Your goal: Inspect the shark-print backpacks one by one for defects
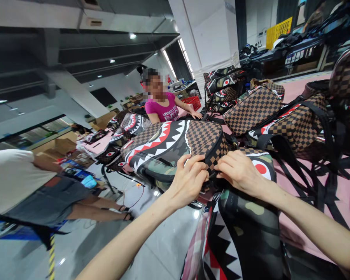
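A backpack (205, 136) with brown-and-black checks, camouflage and a red-and-white shark mouth lies tilted in front of me. My left hand (189, 177) is closed on its near side edge, close to the dark zip band. Just to the right, my right hand (240, 171) pinches the same edge at the bag's end, fingertips a short way from the left ones. Whatever small part sits between the fingers is hidden. Under my right forearm are a camouflage bag with a red eye (261, 168) and another shark-mouth bag (245, 233) hanging at the near edge.
Checked bags (255, 107) and loose black straps (317, 171) cover the pink table (297, 217) to the right. More bags are stacked at the back (226, 85). Across the table a person in a magenta shirt (165, 109) rests a hand on it; another person (46, 194) stands left.
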Action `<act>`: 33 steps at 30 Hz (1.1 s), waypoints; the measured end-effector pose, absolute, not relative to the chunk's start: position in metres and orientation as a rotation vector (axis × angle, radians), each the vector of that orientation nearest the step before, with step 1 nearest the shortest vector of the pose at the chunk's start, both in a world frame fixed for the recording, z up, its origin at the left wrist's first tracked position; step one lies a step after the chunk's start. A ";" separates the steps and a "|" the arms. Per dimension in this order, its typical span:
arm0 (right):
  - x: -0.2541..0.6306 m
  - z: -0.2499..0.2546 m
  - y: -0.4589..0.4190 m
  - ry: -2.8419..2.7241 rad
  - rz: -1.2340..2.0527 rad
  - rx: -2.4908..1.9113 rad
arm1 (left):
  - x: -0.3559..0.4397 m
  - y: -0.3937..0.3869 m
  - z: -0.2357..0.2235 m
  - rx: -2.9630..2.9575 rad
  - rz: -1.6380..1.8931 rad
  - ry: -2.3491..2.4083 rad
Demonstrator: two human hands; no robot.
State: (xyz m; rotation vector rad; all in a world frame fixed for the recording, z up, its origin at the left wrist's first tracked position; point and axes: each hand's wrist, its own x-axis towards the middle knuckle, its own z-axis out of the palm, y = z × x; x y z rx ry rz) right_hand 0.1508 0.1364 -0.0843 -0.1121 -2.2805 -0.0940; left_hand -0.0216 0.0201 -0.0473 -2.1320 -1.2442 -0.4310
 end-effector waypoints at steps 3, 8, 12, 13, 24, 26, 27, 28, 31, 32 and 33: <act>0.148 -0.085 0.135 -2.287 -0.146 -0.112 | -0.020 0.020 -0.050 -2.122 -0.435 -1.230; 0.146 -0.087 0.131 -2.268 -0.159 -0.138 | -0.016 0.024 -0.055 -2.096 -0.425 -1.192; 0.151 -0.089 0.129 -2.247 -0.087 -0.141 | -0.009 0.016 -0.050 -2.123 -0.477 -1.225; 0.155 -0.089 0.130 -2.237 -0.019 -0.153 | -0.008 0.012 -0.046 -2.182 -0.480 -1.249; 0.177 -0.117 0.177 -1.381 1.220 -0.617 | -0.004 0.027 -0.040 -1.687 -0.192 -1.750; 0.178 -0.119 0.177 -1.382 1.273 -0.648 | -0.003 0.030 -0.044 -1.622 -0.188 -1.737; 0.179 -0.118 0.176 -1.402 1.296 -0.652 | -0.006 0.029 -0.044 -1.613 -0.227 -1.713; 0.180 -0.117 0.174 -1.424 1.313 -0.647 | -0.011 0.026 -0.042 -1.618 -0.282 -1.676; 0.182 -0.114 0.170 -1.464 1.316 -0.606 | -0.036 0.012 -0.028 -1.630 -0.521 -1.600; 0.182 -0.113 0.170 -1.470 1.313 -0.598 | -0.045 0.007 -0.021 -1.619 -0.616 -1.606; 0.182 -0.112 0.170 -1.478 1.309 -0.596 | -0.055 0.002 -0.014 -1.595 -0.713 -1.622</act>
